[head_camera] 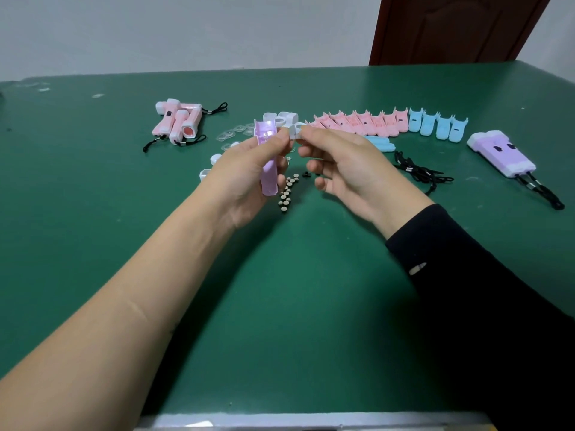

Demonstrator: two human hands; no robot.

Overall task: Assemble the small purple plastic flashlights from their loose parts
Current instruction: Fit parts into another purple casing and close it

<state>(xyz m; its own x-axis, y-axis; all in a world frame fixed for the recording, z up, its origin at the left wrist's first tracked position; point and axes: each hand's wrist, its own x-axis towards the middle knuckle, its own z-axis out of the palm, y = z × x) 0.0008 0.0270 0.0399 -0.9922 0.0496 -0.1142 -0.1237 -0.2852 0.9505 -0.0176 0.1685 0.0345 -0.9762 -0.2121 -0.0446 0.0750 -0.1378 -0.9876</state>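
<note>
My left hand [245, 169] grips a purple flashlight body shell [268, 169] upright above the green table [280, 306], its open inner side facing me. My right hand [339, 163] pinches a small white cap piece [295, 132] between thumb and forefinger, right beside the top end of the shell. Two finished purple flashlights [501, 152] with black straps lie at the far right. Small round button batteries [287, 189] lie in a loose row below my hands.
Finished pink flashlights [177, 122] lie at the back left. Rows of pink shells [357, 122] and blue shells [435, 124] run along the back. Clear lenses [233, 133], white caps [284, 118] and black straps [417, 171] are scattered around. A brown door [451, 26] stands behind the table.
</note>
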